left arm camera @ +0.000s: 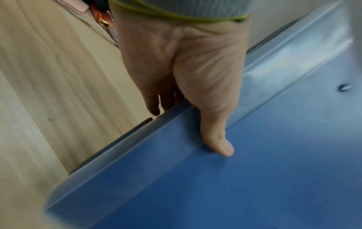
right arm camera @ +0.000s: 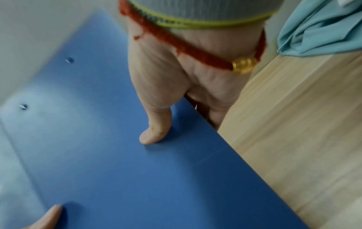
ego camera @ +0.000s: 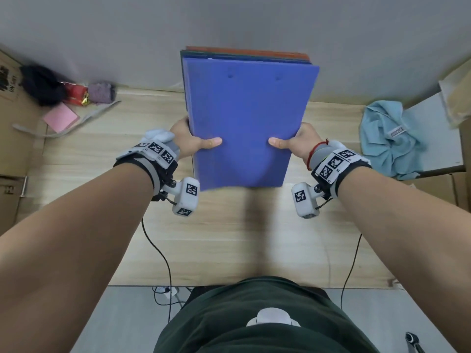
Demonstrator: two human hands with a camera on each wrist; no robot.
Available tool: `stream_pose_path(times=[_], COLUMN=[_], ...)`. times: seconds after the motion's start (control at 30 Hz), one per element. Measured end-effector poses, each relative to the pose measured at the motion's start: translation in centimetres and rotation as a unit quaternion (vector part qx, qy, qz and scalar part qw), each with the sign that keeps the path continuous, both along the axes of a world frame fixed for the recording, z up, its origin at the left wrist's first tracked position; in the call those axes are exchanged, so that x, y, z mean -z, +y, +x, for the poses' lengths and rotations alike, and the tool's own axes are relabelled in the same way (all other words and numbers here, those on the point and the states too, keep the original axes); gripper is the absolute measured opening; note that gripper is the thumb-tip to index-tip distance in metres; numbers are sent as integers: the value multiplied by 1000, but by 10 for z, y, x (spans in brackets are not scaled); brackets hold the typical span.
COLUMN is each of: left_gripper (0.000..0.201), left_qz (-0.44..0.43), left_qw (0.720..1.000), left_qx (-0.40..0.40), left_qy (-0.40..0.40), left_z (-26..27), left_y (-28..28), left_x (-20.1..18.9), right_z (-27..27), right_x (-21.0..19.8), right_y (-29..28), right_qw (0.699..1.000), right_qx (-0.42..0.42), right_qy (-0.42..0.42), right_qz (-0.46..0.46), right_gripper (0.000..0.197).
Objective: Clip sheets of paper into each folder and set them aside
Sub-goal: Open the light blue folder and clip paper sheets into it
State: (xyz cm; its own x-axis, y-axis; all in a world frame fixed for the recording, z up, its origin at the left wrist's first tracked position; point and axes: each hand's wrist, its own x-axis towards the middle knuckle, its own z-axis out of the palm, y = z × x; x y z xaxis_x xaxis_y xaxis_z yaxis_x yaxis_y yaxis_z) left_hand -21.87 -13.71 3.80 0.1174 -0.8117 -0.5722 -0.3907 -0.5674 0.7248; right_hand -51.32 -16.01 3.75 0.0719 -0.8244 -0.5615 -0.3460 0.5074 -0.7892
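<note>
Both-handed, the left hand and right hand grip the folders by their side edges, thumbs on top, held above the table middle: plain blue cover, two rivets, green and orange folders beneath.

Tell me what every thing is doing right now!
Blue folder: closed, held up off the table.
Folder stack: underneath the blue one, lifted too.
Left hand: gripping the folders' left edge.
Right hand: gripping the right edge.
Blue cloth: crumpled.
Pink notepad: lying flat.
</note>
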Motion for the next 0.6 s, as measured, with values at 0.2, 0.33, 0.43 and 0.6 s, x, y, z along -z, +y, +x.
stream_pose_path(times=[0.2, 0.33, 0.43, 0.6], left_gripper=[129, 128, 133, 132], left_qz=[144, 198, 220, 244], left_qw=[987, 977, 971, 965], left_qx=[25, 26, 23, 5], left_qy=[-59, -70, -88, -93], left_z=[13, 23, 39, 57], left_y=[-8, -20, -26, -34], left_x=[52, 73, 98, 111], right_z=[13, 14, 32, 64], right_x=[29, 84, 79, 56], right_y=[-3, -18, -26, -36], right_qw=[994, 983, 976, 957], right_qx=[0, -23, -43, -82], right_qy=[38, 84, 141, 220], right_qz=[107, 164, 162, 168], right_gripper=[67, 86, 92, 71])
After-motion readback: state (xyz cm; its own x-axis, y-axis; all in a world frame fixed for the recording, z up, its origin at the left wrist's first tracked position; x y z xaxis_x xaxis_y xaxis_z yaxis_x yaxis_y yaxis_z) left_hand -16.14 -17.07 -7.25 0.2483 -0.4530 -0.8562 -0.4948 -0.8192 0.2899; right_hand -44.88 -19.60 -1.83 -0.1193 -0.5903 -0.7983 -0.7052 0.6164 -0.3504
